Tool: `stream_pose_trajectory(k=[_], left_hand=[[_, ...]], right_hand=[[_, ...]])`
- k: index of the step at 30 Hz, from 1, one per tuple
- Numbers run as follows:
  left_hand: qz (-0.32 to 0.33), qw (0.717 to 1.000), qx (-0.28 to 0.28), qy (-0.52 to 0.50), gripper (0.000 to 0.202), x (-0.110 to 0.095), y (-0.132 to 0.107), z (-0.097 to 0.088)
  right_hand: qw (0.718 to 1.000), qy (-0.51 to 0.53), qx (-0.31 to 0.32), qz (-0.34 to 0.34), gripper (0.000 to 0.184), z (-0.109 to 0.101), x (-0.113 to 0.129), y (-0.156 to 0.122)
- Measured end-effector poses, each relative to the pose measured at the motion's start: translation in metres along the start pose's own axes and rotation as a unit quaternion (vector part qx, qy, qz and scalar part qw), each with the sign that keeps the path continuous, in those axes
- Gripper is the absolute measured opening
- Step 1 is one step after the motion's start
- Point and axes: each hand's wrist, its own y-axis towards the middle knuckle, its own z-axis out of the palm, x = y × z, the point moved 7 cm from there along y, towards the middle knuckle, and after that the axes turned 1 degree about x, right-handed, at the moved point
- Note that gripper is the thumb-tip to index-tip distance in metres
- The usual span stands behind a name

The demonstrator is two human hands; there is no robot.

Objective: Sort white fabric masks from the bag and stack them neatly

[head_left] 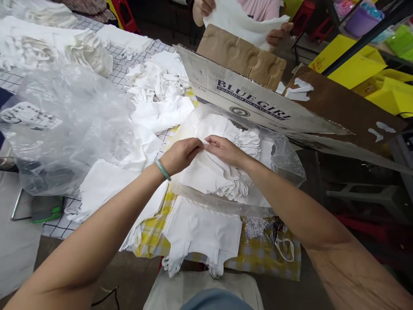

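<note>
My left hand [183,156], with a green bangle at the wrist, is closed in a pinch on a white strappy top [203,172]. Close beside it, the fingertips of my right hand [224,150] pinch the same white cloth. The top lies over other folded white garments on a clear plastic bag [288,165]. Its gathered straps bunch toward the lower right. Nearer to me, a stack of white tops [206,226] lies with its straps over the table edge. The exact spot between my fingertips is too small to make out.
A cardboard box [258,101] stands behind the bag. More white garments [161,82] and a large crumpled plastic bag [74,125] cover the left side. White scraps [254,227] and dark-handled snips [276,226] lie at the right edge. Across the table, another person's hands hold white cloth [238,21].
</note>
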Motion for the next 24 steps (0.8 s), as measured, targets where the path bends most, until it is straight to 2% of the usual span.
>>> stream_pose_trajectory(k=[3, 4, 6, 9, 11, 15, 17, 20, 24], left_hand=[[-0.025, 0.999, -0.011, -0.025, 0.011, 0.008, 0.009, -0.001], [-0.029, 0.999, -0.022, -0.027, 0.011, 0.01, 0.011, -0.002], [-0.029, 0.997, -0.071, -0.015, 0.011, 0.01, 0.011, -0.008], [-0.019, 0.989, -0.142, 0.02, 0.012, 0.003, -0.004, -0.014], [-0.003, 0.994, -0.111, 0.022, 0.013, -0.002, -0.022, -0.002], [0.037, 0.999, 0.038, 0.01, 0.018, -0.005, -0.067, 0.043], [0.044, 0.995, 0.081, 0.027, 0.019, -0.001, -0.083, 0.058], [0.051, 0.992, 0.106, 0.048, 0.015, 0.005, -0.091, 0.066], [0.059, 0.991, 0.112, 0.036, 0.016, 0.006, -0.087, 0.062]], right_hand=[[0.998, -0.047, -0.02, 0.028, 0.046, -0.002, -0.002, -0.002], [0.996, -0.071, -0.032, 0.036, 0.045, -0.004, -0.002, -0.002], [0.993, -0.096, -0.056, 0.046, 0.032, -0.011, -0.002, 0.0], [0.995, -0.049, -0.077, 0.031, 0.022, -0.03, 0.0, 0.007], [0.996, 0.008, -0.088, 0.023, 0.023, -0.047, 0.001, 0.011], [0.993, 0.066, -0.093, 0.036, 0.025, -0.072, -0.001, 0.017], [0.993, 0.069, -0.088, 0.034, 0.024, -0.077, 0.0, 0.017], [0.995, 0.065, -0.077, 0.019, 0.023, -0.076, 0.005, 0.017], [0.997, 0.049, -0.062, -0.004, 0.026, -0.072, 0.012, 0.015]])
